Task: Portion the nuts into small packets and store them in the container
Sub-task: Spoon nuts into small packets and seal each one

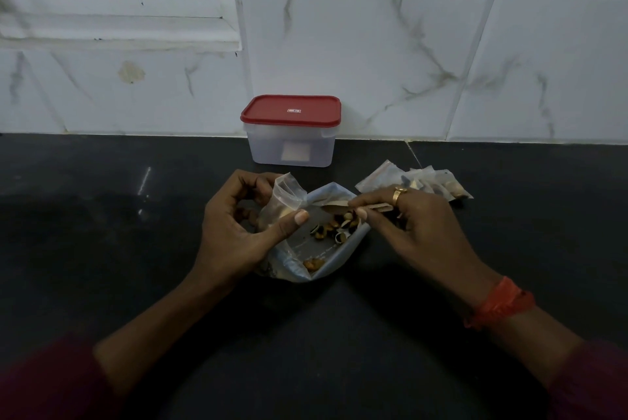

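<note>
1. Two hands meet over the dark counter (102, 222). Your left hand (244, 229) curls round a small clear packet (283, 197), with the thumb pressed on its front and the fingers behind. The packet sits out at the fingertips, not deep in the palm.
2. Your right hand (419, 226) pinches a thin brown strip (334, 207) between thumb and forefinger. What the strip is cannot be told. Its free end lies just beside the packet.
3. Under both hands lies a larger clear bag (317, 255), open, with a few nuts (339, 224) loose inside. Most of them lie just below the strip.
4. Beyond your right hand, a fan of filled packets (431, 182) lies flat on the counter, partly hidden by your fingers.
5. The container (290, 148) stands against the tiled wall (407, 46) with its red lid (290, 109) on. It is well apart from your hands, and the bag lies between you and it.
6. The small packet is held nearly upright, with its mouth uppermost and tilted a little to your right. The strip runs left to right, and its tip points at the packet. The bag's long axis runs from near left to far right.
</note>
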Demonstrator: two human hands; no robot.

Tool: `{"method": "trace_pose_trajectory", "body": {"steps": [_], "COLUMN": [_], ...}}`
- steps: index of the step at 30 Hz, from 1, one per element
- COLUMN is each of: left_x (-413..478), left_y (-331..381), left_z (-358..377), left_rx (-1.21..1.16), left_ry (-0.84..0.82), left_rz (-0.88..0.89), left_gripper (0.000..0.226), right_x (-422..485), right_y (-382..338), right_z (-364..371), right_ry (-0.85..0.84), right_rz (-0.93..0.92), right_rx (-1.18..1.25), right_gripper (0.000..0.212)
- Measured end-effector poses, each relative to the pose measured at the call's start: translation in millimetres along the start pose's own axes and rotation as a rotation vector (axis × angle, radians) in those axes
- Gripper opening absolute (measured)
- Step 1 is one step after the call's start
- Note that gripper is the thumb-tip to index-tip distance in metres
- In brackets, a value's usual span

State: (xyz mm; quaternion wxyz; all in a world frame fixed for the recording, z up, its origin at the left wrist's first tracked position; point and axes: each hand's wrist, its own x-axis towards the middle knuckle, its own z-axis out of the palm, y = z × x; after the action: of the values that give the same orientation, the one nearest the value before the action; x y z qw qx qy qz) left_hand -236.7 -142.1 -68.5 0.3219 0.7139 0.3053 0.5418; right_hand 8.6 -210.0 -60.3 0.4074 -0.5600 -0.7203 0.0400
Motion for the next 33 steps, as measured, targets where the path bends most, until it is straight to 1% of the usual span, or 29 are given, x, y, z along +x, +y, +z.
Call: {"method": "trace_pose_trajectory", "body": {"steps": [1,4,7,10,15,18,21,23,26,29,33], "left_x": [0.0,0.4,0.7,0.7,0.9,1.4,1.2,1.2,1.0,1.7,1.8], "left_y": [0.1,0.6,0.6,0.7,1.1,1.8,2.1,2.1,2.9,3.8,3.7], "left_z": [0.2,0.1,-0.4,-0.6,-0.6,-0.9,-1.3,-1.6,-1.3,-1.6,-1.1], "left_rx": [-0.005,-0.009,0.001,0.004,0.015,0.020,0.017,0.019,0.015,0.013,0.021], "left_ry": [-0.001,-0.006,-0.008,-0.009,-0.008,-0.010,-0.012,-0.010,-0.008,-0.008,-0.007], "left_rz": [-0.004,-0.010,-0.008,-0.010,-0.005,-0.007,-0.006,-0.005,-0.010,-0.011,-0.004], "left_gripper": [0.044,0.042,0.041,0.041,0.042,0.043,0.040,0.040,0.040,0.040,0.038], "right_x": [-0.3,-0.3,-1.3,-1.3,-0.2,0.0,0.9,1.4,2.3,2.5,2.0], "right_y": [1.5,2.0,-6.5,-9.6,-8.1,-10.4,-6.0,-0.1,3.8,0.6,-4.7], "right_z": [0.3,-0.8,-4.0,-3.8,-3.1,-6.7,-8.9,-8.5,-9.8,-10.5,-7.2], "right_ry": [-0.014,-0.090,-0.086,-0.034,-0.182,-0.133,-0.090,-0.131,-0.176,-0.216,-0.256], "right_rz": [0.017,0.024,0.018,0.044,0.051,0.053,0.112,0.181,0.256,0.273,0.301], "right_rx": [-0.011,0.053,0.118,0.168,0.157,0.200,0.196,0.203,0.311,0.418,0.480], "right_gripper": [0.029,0.020,0.016,0.017,0.019,0.021,0.022,0.021,0.024,0.030,0.029]}}
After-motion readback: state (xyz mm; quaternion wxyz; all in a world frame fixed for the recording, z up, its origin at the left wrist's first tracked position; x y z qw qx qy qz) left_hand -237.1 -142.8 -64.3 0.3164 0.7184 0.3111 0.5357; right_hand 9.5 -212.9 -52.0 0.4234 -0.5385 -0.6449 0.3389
